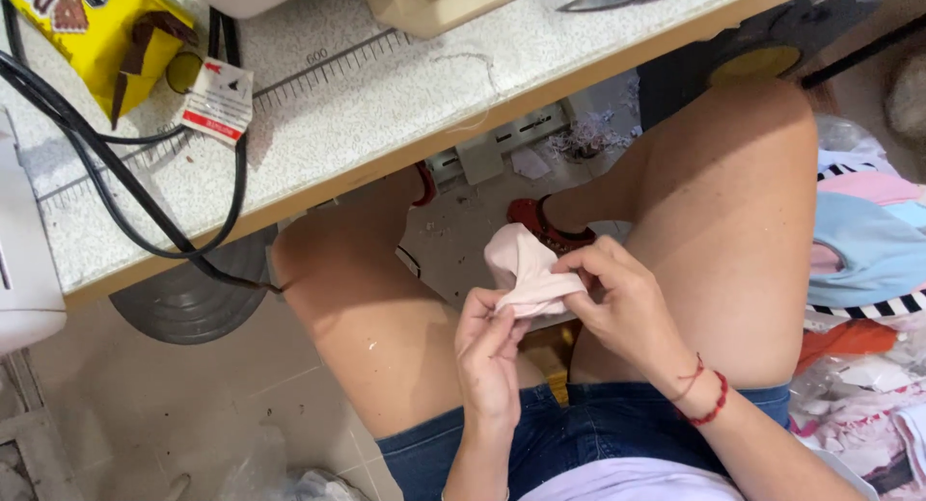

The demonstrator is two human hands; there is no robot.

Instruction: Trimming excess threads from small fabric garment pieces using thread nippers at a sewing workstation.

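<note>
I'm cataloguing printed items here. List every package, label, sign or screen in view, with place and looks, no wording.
Yellow package: far left end of the table top, boxy, bright yellow with dark and brown print, cut off by the picture edge.
Tag: on the table top just right of the package, small white rectangle with red marks, beside the black cables.
No screens or signs show.

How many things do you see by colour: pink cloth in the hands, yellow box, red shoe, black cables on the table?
Pink cloth, held by left hand and right hand: 1
Yellow box: 1
Red shoe: 1
Black cables: 2
Total: 5
</note>
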